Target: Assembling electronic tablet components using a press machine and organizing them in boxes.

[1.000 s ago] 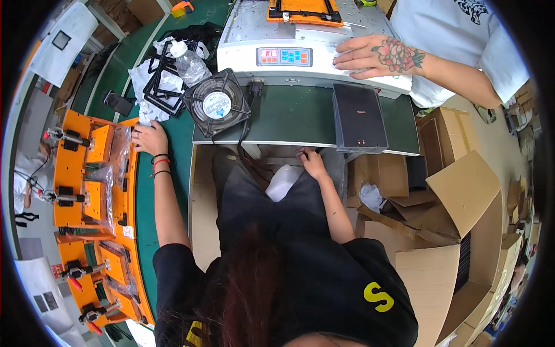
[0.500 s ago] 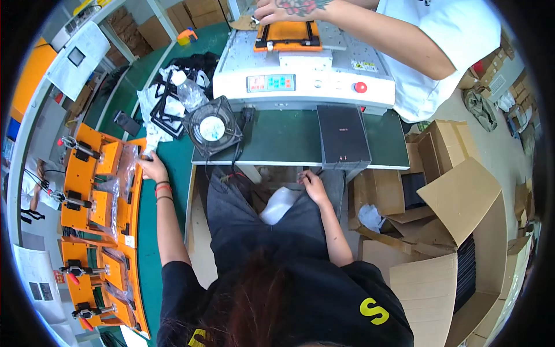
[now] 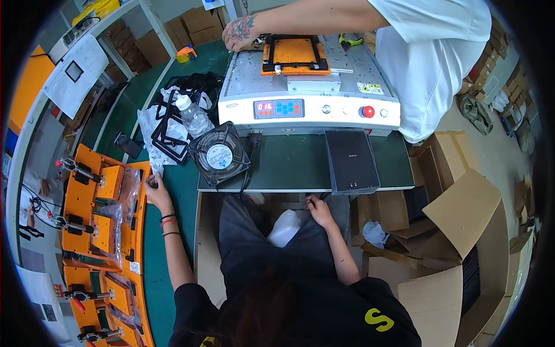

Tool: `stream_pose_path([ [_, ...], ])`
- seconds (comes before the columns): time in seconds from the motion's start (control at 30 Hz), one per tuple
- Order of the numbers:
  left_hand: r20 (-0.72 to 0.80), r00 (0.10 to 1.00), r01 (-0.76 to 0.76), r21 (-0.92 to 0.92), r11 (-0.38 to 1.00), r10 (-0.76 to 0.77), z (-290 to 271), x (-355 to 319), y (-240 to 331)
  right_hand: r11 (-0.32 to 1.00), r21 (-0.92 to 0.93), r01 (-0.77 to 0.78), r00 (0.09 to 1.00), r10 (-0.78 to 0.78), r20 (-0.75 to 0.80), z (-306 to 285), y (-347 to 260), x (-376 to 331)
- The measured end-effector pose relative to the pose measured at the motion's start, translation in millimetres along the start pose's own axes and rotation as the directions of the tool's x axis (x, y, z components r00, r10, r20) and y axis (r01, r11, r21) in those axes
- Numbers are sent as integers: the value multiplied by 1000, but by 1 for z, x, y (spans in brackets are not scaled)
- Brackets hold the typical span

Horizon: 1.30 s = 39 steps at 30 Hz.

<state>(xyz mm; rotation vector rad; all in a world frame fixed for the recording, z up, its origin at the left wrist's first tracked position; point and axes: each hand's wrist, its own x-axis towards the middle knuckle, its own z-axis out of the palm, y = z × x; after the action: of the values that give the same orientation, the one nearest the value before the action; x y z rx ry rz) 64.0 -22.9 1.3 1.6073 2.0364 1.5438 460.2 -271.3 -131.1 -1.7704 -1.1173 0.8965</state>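
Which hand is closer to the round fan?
Left. The left hand rests on the green table beside the orange jigs, a little left of the fan. The right hand is below the table edge, farther off to the fan's lower right.

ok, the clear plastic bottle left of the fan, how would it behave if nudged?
The clear bottle lies tilted on crumpled plastic wrap, so it would probably roll or slide. It looks nearly empty, likely light. Thin walls would probably dent under a squeeze. The left hand is nearest.
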Motion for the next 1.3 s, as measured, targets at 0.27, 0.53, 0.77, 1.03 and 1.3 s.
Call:
stream_pose_path([
  [0.27,-31,995,99,51,994,-98,-74,18,-64,969,-213,125,980,-88,176,45,4,13],
  [0.53,-53,998,41,138,990,-33,-75,9,-59,936,-332,119,972,-41,232,45,-11,14],
  [0.77,3,1000,8,124,992,-8,-62,9,-40,948,-307,85,981,-26,192,40,-1,11],
  [1.03,-18,1000,15,147,989,-13,-65,5,-35,940,-335,72,982,-9,188,41,1,11],
  [1.3,30,999,24,146,989,-29,-66,3,-32,984,-155,82,989,-61,137,38,-3,9],
])
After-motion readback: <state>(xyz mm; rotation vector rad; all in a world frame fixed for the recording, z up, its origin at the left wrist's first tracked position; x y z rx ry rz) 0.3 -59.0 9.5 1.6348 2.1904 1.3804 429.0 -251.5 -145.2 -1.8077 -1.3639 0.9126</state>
